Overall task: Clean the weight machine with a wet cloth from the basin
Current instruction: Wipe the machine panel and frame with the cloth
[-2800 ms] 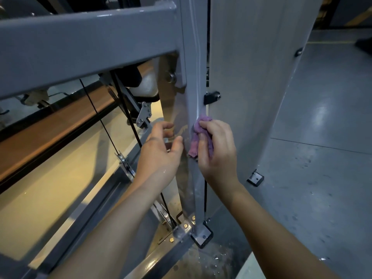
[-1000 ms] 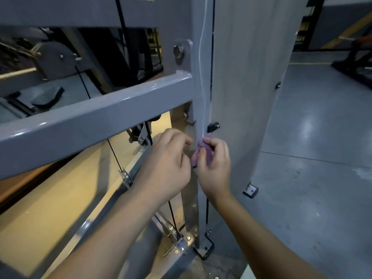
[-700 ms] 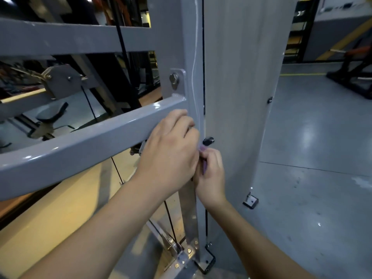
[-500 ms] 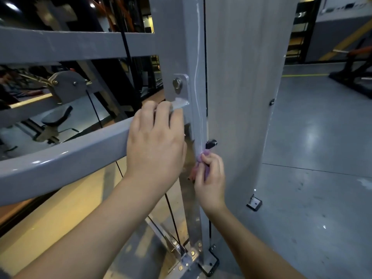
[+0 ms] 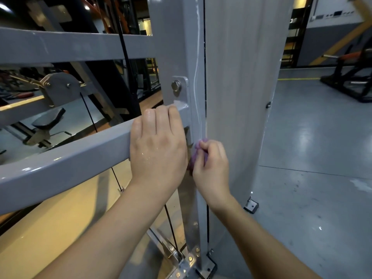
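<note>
Purple cloth is bunched small and pinched in the right hand. The fingers are curled tight round it with the thumb folded on top, so only a wad shows at the thumb side. That wad is pressed against the edge of the grey upright post of the weight machine, a little below the bolted bracket.

For the wipe to be done well, the cloth is best drawn along the post edge in long strokes under steady pressure. A fresh wet face should be turned outward, since so little fabric is exposed. The narrow gap between the post and the pale side panel, just right of the grip, is easily missed.

Just left of the cloth, the left hand is laid on the crossbar, fingers hooked over its top as a brace. Water beads are seen on its back.
</note>
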{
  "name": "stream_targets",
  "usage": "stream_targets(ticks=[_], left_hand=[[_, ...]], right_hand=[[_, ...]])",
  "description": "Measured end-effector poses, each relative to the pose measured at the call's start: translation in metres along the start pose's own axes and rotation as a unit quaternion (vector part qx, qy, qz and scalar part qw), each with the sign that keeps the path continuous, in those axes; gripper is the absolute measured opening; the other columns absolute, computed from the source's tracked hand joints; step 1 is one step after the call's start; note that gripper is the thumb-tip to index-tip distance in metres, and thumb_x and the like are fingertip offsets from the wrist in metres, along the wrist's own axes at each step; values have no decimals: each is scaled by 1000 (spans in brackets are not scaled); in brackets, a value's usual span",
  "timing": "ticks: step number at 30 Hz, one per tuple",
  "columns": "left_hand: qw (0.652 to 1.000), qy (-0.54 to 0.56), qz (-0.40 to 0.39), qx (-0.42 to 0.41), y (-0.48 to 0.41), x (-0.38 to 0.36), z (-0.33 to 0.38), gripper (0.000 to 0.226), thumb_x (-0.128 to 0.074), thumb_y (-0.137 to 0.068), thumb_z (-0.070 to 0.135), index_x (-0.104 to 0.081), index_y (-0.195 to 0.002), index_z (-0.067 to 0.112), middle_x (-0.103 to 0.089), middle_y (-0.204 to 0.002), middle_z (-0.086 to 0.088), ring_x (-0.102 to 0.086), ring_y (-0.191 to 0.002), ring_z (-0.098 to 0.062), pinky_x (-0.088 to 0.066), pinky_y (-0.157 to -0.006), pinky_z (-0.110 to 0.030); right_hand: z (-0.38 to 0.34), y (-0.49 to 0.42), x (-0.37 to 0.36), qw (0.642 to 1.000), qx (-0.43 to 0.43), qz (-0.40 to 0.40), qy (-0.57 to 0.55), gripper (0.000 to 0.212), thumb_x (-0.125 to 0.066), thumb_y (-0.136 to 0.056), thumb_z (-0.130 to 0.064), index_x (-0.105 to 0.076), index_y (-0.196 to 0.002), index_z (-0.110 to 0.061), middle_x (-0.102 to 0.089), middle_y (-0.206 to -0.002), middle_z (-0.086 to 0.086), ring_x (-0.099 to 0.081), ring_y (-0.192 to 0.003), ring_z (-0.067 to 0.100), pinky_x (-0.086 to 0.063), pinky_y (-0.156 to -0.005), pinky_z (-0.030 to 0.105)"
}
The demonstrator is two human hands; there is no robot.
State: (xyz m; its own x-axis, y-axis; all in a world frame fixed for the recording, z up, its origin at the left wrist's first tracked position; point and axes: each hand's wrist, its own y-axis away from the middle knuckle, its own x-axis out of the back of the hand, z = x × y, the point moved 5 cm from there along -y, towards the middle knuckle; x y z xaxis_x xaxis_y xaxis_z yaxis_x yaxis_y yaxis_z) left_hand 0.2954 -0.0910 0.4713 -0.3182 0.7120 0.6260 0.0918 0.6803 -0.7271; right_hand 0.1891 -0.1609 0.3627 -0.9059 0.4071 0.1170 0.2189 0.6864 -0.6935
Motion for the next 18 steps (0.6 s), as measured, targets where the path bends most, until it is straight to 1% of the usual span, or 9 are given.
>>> stream_targets(ticks=[2,5,6,8,9,11,13,15,18], left_hand=[[1000,-2,6,5,-1,0,0,42,-36,-96,17,-45,-135,4,-51,-120,-16,-46,-108,-35,-35,-95,-44],[1000,-1,5,2,0,2,1,42,-33,-96,17,-45,-134,3,-50,-118,-15,-46,-106,-35,-35,-95,-45],[1000,0,4,1,0,2,1,43,-32,-95,17,-44,-134,3,-49,-118,-16,-45,-106,-35,-34,-95,-45],[1000,-1,1,4,-1,3,0,44,-31,-94,18,-44,-133,3,-49,-118,-16,-45,-106,-35,-34,-94,-45],[1000,-1,0,5,-1,2,0,44,-29,-95,18,-44,-133,3,-49,-118,-16,-45,-106,-35,-34,-94,-45],[1000,-2,3,9,-2,3,0,44,-25,-95,17,-44,-132,3,-49,-117,-16,-45,-105,-35,-33,-93,-44],[1000,-1,2,12,-1,4,1,45,-23,-94,16,-44,-132,3,-49,-116,-15,-44,-104,-35,-33,-93,-44],[1000,-2,-3,11,-1,4,1,45,-26,-94,17,-44,-133,3,-48,-118,-15,-44,-105,-35,-32,-94,-44],[1000,-12,-10,16,-3,2,2,44,-26,-93,18,-44,-131,3,-48,-116,-15,-44,-103,-35,-31,-92,-44]], right_hand=[[1,-4,-1,1000,29,4,5,18,-49,-102,4,-59,-92,-6,-56,-89,5,-58,-84,9,-45,-80,13],[11,16,-5,1000,6,8,3,16,-51,-101,3,-62,-99,-9,-55,-99,-1,-61,-91,14,-54,-79,33],[10,19,-5,1000,-3,7,-1,17,-51,-100,3,-62,-99,-10,-55,-100,-4,-62,-93,13,-55,-81,34],[2,4,-3,1000,-4,21,0,20,-51,-98,6,-62,-96,-11,-54,-98,-7,-61,-93,3,-51,-83,22],[-5,-8,-1,999,1,34,-2,21,-51,-98,7,-62,-94,-10,-55,-96,-5,-61,-88,2,-50,-81,19],[-13,-27,1,999,19,43,-25,21,-49,-99,8,-62,-91,-6,-58,-93,7,-61,-78,5,-50,-75,18],[-10,-19,1,999,30,39,-5,21,-49,-99,10,-61,-90,-4,-60,-89,9,-59,-84,4,-48,-80,18],[-2,4,1,1000,11,19,15,20,-51,-97,10,-63,-92,-5,-59,-94,2,-58,-93,0,-46,-83,14],[-8,-5,2,1000,1,21,-3,21,-50,-96,11,-63,-92,-5,-58,-96,3,-60,-89,-2,-44,-80,9]])
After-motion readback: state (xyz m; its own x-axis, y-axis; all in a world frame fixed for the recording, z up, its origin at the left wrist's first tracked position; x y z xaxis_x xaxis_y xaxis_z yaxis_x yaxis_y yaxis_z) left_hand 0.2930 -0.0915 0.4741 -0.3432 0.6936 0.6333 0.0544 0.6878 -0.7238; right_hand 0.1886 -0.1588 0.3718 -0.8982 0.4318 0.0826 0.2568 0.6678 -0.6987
